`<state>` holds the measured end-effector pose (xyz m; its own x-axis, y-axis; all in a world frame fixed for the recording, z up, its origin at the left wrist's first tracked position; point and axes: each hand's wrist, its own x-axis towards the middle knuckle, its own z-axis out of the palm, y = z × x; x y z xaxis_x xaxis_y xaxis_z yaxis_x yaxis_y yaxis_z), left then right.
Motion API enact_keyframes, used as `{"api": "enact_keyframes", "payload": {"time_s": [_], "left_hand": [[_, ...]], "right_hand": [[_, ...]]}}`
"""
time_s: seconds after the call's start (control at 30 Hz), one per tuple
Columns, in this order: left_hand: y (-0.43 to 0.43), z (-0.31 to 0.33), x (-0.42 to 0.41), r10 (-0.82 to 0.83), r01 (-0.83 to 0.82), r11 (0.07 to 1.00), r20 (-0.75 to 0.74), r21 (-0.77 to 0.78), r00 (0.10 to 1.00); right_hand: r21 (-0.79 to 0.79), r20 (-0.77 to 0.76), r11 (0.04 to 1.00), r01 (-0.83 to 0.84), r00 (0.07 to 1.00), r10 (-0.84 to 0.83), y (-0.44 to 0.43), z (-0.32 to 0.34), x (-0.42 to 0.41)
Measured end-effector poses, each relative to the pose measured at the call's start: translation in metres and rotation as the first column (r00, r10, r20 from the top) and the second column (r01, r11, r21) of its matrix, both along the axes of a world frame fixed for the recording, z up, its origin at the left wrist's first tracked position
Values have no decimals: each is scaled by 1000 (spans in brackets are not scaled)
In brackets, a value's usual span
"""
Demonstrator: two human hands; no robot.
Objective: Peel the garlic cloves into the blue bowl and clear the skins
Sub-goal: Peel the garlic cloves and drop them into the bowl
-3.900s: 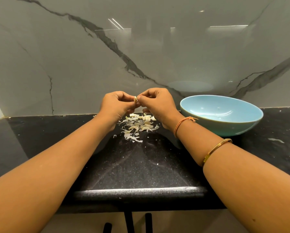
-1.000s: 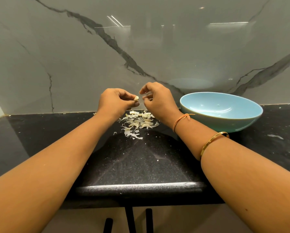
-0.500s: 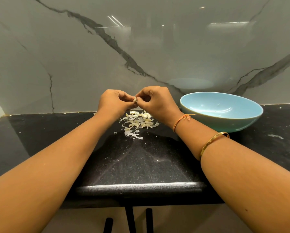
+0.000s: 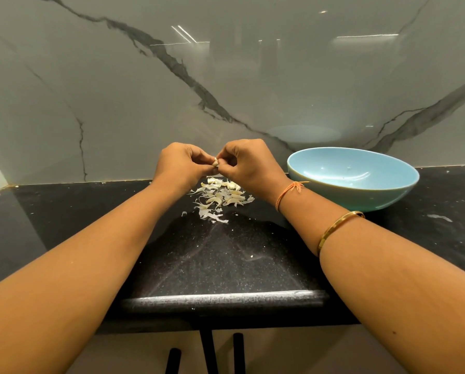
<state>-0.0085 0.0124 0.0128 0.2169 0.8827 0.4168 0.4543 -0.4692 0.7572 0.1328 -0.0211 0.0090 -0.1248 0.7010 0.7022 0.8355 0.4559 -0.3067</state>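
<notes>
Head view: a small pale garlic clove (image 4: 215, 162) is held in the air between the two hands, above the back part of the desk (image 4: 226, 260). The left hand (image 4: 181, 164) pinches it from the left with thumb and curled fingers. The right hand (image 4: 248, 163) meets it from the right, its fingertips also closed on the clove, so that the two hands touch at that point. How much skin is on the clove is too small to tell.

Directly beneath the hands lies a loose pile of skins (image 4: 220, 197), thin curled whitish flakes spread on the dark speckled surface, with a few stray bits trailing toward the near edge. I cannot tell whether whole cloves lie among them.

To the right of the pile, just beyond the right wrist, stands the blue bowl (image 4: 360, 197), upright, with only a couple of tiny pale specks visible inside. The right wrist carries an orange thread bracelet (image 4: 288, 191), and further up the forearm sits a gold bangle (image 4: 339, 228). One more pale scrap (image 4: 439, 217) lies on the desk in front of the bowl, toward the right. Behind everything rises a glossy grey marble wall (image 4: 118, 90) with dark veins.
</notes>
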Motion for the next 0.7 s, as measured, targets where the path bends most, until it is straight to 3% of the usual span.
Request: {"api": "enact_keyframes", "payload": {"time_s": [0.2,0.47,0.7], "left_hand": [[-1,0,0,-9,9,1000,-7,10,1000],[0,0,-2,-14,14,1000,58,3,998],[-1,0,0,-21,22,1000,46,-13,999]], "right_hand": [[-15,-25,1000,-1,1000,0,-2,2,1],[-111,-324,990,-83,945,43,-3,0,1],[-45,-175,998,-33,984,25,-4,1,2]]}}
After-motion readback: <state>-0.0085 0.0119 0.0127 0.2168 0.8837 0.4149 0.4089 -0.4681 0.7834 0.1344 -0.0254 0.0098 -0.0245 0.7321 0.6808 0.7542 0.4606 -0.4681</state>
